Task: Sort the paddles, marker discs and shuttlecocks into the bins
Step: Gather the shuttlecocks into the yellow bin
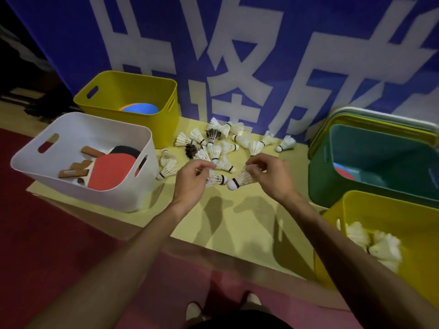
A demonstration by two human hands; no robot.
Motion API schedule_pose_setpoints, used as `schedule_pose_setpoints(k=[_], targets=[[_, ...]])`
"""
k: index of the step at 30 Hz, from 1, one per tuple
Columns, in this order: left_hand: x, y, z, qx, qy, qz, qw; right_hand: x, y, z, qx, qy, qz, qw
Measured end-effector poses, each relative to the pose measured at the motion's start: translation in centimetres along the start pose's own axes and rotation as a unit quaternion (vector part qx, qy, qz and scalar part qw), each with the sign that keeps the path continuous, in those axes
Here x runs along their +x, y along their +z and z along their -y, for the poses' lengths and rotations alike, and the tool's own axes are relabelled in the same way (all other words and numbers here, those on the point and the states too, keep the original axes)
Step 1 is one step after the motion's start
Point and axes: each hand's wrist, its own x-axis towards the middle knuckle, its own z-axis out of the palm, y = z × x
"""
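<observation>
While our left hand [190,180] grips one shuttlecock [219,179] in curled fingers [204,166], our right hand [273,176] pinches a second shuttlecock [240,180] over the bench [237,224].

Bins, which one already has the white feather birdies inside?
The yellow bin at the near right, with white shuttlecocks heaped inside. The far yellow bin holds a blue disc, the white bin paddles.

Green bin [319,186], right of the shuttlecock pile [213,146]: frame edge is cropping it; wall is hiding part of a marker disc [344,173].
Near yellow bin [368,210], right of the pile: also cropped, white contents [380,245] blurring.
Left hand [190,180], right hand [273,176]: fingers are covering feathers of left shuttlecock [219,179], right shuttlecock [241,179].
</observation>
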Motion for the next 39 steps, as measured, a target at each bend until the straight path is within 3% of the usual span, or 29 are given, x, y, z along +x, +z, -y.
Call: schedule_pose_setpoints(k=[7,11,18,21,25,31,34,39], targets=[[-0.9,10.3,-7.3,-0.013,0.036,0.038,0.999,-2.1,-10.4,-6.7,0.065,0.068,-0.081,0.992],[-2.8,17.9,-11.3,-0.001,0.061,0.103,0.993,-4.4,-17.6,-13.1,0.086,0.114,-0.103,0.984],[-5.8,28.4,-13.5,0.062,0.085,0.225,0.969,-8.7,-24.6,-22.1,0.079,0.166,-0.107,0.977],[-6.6,31.2,-13.1,0.108,0.088,0.271,0.953,-10.6,-25.2,-24.7,0.038,0.188,-0.057,0.980],[-7.2,33.8,-12.3,0.163,0.097,0.326,0.926,-11.9,-25.6,-26.6,-0.044,0.176,0.035,0.983],[-6.9,34.7,-12.4,0.238,0.106,0.387,0.885,-12.1,-25.6,-27.4,-0.080,0.177,0.061,0.979],[-6.3,34.0,-13.0,0.238,0.120,0.377,0.887,-11.1,-25.5,-26.5,-0.064,0.152,0.053,0.985],[-4.3,31.4,-13.6,0.197,0.104,0.322,0.920,-8.5,-24.6,-22.9,-0.003,0.051,0.004,0.999]])
